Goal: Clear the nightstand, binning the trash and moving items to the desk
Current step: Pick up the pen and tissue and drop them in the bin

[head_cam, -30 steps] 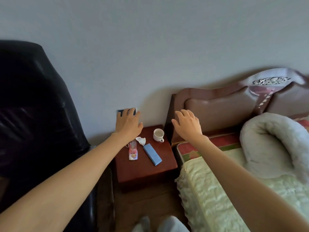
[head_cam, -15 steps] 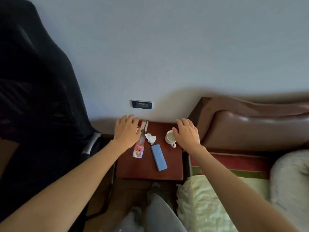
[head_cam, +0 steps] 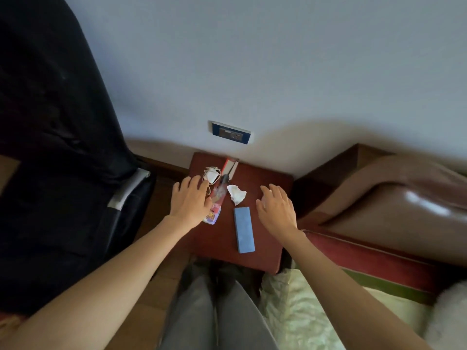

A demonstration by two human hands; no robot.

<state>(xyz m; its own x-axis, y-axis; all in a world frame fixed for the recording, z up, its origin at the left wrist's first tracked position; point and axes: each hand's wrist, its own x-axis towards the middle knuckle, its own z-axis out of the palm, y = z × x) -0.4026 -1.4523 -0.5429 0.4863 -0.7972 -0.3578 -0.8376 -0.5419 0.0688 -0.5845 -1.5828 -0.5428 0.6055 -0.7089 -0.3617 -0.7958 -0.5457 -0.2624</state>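
Both hands hover with fingers spread, holding nothing: left hand [head_cam: 188, 204] above the snack wrapper [head_cam: 214, 210], right hand [head_cam: 276, 209] likely hiding the cup. Crumpled tissue [head_cam: 236, 194] lies mid-nightstand [head_cam: 265, 253]; a blind reach could tip that cup.

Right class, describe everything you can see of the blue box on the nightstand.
The blue box is a long, flat, plain rectangular block, matte light blue with no markings visible. It lies flat on the dark red-brown nightstand, its long side running from the wall toward the near edge, slightly angled. It sits between both hands, just below the crumpled white tissue. Neither the tissue nor a hand appears to touch it.
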